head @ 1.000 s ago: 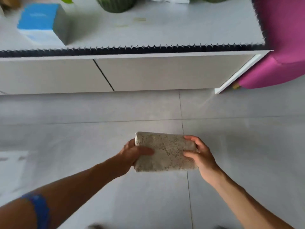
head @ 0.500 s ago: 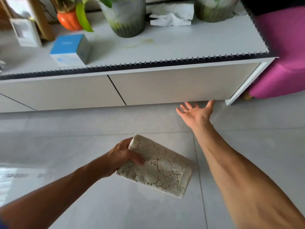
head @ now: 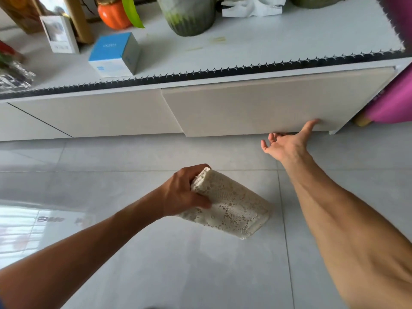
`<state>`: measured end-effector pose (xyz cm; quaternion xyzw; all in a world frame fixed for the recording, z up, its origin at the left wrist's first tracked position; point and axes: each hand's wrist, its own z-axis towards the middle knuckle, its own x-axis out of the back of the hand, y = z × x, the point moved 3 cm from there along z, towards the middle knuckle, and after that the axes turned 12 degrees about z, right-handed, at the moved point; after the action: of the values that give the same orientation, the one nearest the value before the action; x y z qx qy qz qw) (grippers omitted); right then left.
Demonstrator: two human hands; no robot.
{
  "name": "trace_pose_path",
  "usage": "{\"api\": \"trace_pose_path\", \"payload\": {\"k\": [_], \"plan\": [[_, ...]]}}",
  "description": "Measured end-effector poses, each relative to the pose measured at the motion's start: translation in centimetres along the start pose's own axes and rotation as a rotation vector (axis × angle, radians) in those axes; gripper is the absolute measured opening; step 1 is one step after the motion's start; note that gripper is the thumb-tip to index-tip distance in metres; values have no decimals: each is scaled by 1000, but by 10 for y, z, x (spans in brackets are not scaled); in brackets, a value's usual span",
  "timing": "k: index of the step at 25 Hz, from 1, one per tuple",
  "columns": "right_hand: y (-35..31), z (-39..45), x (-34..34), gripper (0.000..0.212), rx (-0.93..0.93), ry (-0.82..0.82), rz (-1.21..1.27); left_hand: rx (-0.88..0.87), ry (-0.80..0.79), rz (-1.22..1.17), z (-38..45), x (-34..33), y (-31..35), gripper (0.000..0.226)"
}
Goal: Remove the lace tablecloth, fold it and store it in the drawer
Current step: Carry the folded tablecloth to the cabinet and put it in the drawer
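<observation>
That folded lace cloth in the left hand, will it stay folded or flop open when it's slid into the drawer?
Probably soft: the folded lace tablecloth sags slightly beyond the left hand. It seems light, held by one end. The layers look loose and may slip apart.

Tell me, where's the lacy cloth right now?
In the head view, the folded lace tablecloth sits low and central, gripped by the left hand above the floor tiles.

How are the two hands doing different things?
The left hand grips the folded lace tablecloth, fingers curled round one end; the right hand holds nothing, palm up and fingers spread. The left hand is above the floor, away from the cabinet; the right hand reaches under the drawer front, thumb on it. Both are bare.
</observation>
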<state>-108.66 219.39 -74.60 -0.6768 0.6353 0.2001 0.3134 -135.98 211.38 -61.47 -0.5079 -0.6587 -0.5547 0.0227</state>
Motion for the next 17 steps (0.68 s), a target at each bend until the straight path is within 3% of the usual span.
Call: {"api": "trace_pose_path", "payload": {"k": [3,5,6,7,9,10,11,12,14,17], "plan": [[4,-21,12,108,-22,30,-59,-97,39,107,4,-3,11,31],[0,-48,26,80,113,182,-350,-123,43,165,6,-4,13,32],[-5,-64,31,58,336,249,-580,-142,40,181,6,-3,14,34],[-12,-81,29,42,680,237,-799,-166,37,188,5,-3,16,35],[-10,-123,3,36,1392,-108,-1151,-214,48,209,5,-2,21,37],[-4,-136,-15,38,1622,-315,-1331,-238,60,233,6,-1,25,39],[1,-143,-36,42,1727,-450,-1541,-261,72,260,6,0,30,42],[4,-144,-55,48,1715,-467,-1783,-282,84,288,6,1,34,43],[4,-139,-77,58,1487,-343,-2187,-313,103,316,3,4,45,45],[2,-139,-90,54,1365,-335,-2290,-350,127,287,-4,15,61,43]]}}
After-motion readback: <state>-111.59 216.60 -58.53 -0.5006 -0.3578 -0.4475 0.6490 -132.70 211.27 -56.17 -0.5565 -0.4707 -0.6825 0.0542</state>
